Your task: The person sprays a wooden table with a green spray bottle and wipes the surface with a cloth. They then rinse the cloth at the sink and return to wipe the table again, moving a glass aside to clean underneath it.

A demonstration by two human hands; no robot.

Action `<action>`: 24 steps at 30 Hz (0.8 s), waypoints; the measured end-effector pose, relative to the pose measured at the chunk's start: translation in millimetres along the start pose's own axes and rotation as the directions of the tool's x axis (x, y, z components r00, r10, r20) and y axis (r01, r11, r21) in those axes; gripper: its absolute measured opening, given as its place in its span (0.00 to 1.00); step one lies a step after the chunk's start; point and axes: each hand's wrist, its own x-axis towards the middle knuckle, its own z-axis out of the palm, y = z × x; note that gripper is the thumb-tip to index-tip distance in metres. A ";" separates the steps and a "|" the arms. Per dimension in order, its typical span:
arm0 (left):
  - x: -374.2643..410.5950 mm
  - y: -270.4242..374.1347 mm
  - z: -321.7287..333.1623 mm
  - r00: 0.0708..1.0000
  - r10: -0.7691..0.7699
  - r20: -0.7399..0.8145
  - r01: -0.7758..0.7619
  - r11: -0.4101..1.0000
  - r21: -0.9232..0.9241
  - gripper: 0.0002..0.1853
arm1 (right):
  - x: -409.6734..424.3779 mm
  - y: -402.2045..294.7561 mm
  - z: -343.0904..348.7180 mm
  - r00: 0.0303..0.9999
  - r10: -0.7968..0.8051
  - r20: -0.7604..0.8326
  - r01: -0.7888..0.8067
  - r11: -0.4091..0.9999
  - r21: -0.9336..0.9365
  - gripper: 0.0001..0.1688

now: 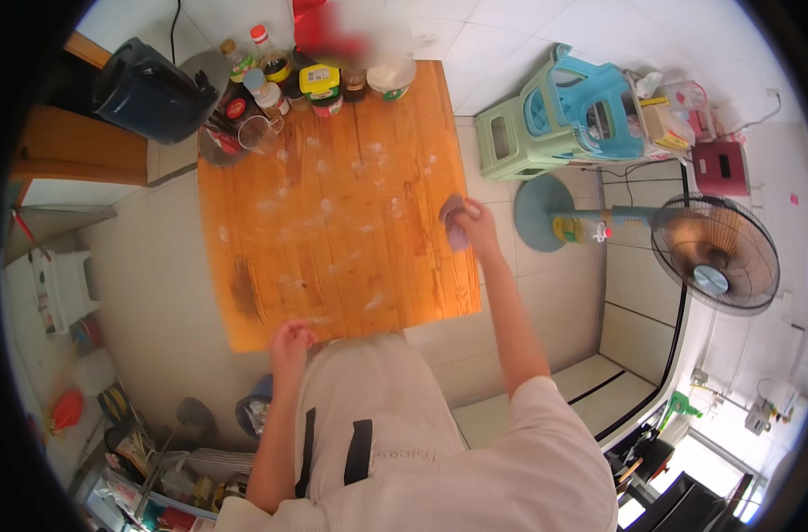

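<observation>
My right hand grips a folded purple-grey cloth at the right edge of the wooden table. Part of the cloth hangs out past my fingers over the tabletop. Scattered whitish smears, which look wet or soapy, mark much of the wood, and a dark stain lies towards its left side. By the near left corner, my left hand is loosely curled with nothing seen in it.
Along the table's back stand sauce bottles, a yellow-lidded tub and a glass mug. A dark electric kettle is at the back left. Plastic stools and a standing fan are on the right. A bin sits near my left forearm.
</observation>
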 end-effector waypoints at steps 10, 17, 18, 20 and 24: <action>21.8 -50.2 75.9 0.995 -0.039 0.093 0.032 0.997 0.067 0.07 | 244.2 16.4 39.2 0.853 -0.450 0.266 0.496 0.537 -0.682 0.17; 49.9 -51.6 95.0 0.980 -0.118 0.160 0.120 0.993 -0.003 0.08 | 101.8 133.5 6.2 0.642 -0.697 0.321 0.668 0.303 -0.679 0.18; 51.8 -52.2 93.0 0.981 -0.115 0.154 0.119 0.993 -0.015 0.08 | 55.3 151.7 -3.1 0.690 -0.632 0.352 0.648 0.326 -0.688 0.16; 57.7 -49.7 94.3 0.981 -0.110 0.159 0.116 0.993 -0.030 0.08 | -31.2 177.2 -28.0 0.809 -0.494 0.318 0.544 0.425 -0.724 0.17; 69.1 -42.2 89.7 0.984 -0.113 0.139 0.118 0.992 -0.031 0.08 | -79.8 184.4 -39.4 0.880 -0.382 0.281 0.432 0.402 -0.807 0.20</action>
